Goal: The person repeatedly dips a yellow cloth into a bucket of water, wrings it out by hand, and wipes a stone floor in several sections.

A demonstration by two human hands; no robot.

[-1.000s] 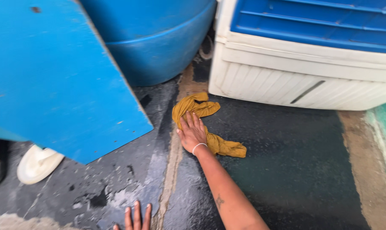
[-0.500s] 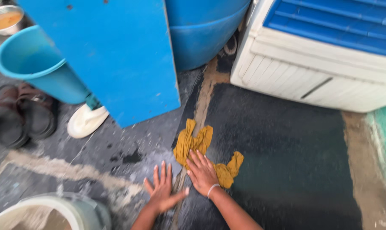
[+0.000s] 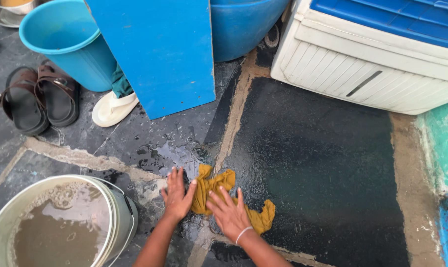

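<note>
Mustard-yellow rag [image 3: 219, 190] is pinned flat under your left hand [image 3: 178, 194] and right hand [image 3: 229, 213], palms open wide, so press evenly across the wet floor [image 3: 313, 168]

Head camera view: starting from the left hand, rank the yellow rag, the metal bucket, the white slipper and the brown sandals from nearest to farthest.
From the left hand:
1. Yellow rag, touching it on its right.
2. Metal bucket, just to its left, full of murky water.
3. White slipper, up and left by the blue board.
4. Brown sandals, far left.
</note>
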